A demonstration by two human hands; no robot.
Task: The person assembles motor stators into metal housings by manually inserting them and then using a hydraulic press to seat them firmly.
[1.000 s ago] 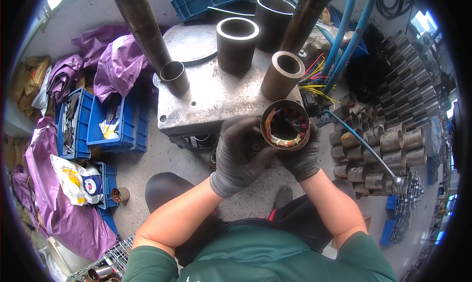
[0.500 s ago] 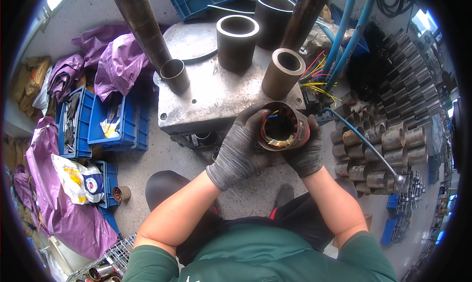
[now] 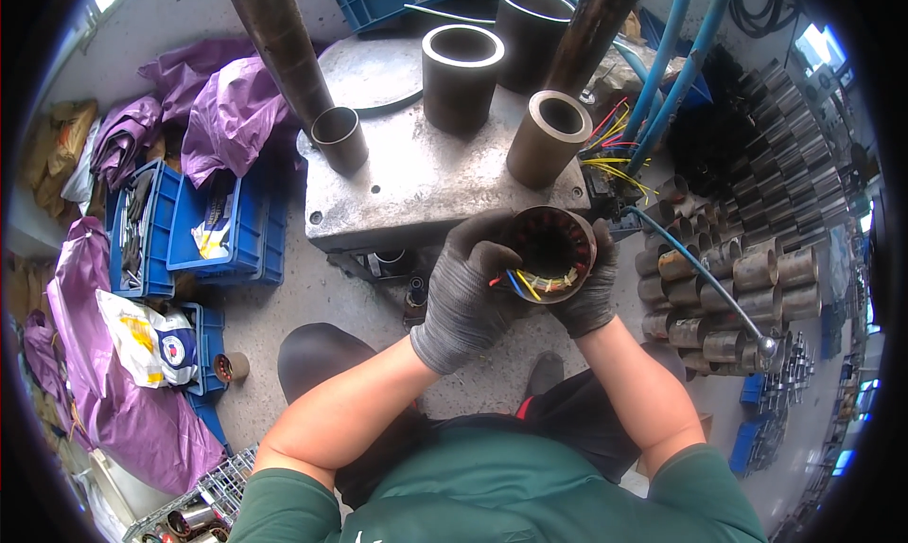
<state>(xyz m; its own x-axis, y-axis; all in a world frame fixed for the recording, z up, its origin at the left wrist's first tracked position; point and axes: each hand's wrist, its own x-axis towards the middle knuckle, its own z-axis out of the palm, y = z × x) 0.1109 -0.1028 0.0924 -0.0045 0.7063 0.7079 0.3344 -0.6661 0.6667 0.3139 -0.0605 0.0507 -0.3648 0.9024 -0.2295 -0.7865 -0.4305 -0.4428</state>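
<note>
A motor stator [image 3: 556,282], a short metal cylinder with windings around its bore, is held between both my gloved hands just off the front edge of the metal press table [image 3: 426,185]. Its open end is tipped up toward me. My left hand [image 3: 465,292] is closed around its left side, with the thumb by the rim. Red, blue and yellow lead wires [image 3: 518,284] stick out of the bore beside that thumb. On the opposite side, my right hand [image 3: 588,288] grips the outer wall; some of its fingers are hidden beneath.
On the table stand a thin-walled sleeve [image 3: 339,140], a wide cylinder [image 3: 462,84] and a thick-walled cylinder [image 3: 549,141]. Dark columns [image 3: 279,46] rise behind. Stacked metal cylinders [image 3: 757,264] and a ball-ended lever [image 3: 705,273] are at right; blue crates [image 3: 218,250] at left.
The stator has turned and tilted in my hands, its bore facing up more. The coloured wires now hang out over the rim by my left thumb. My left hand has shifted its grip.
</note>
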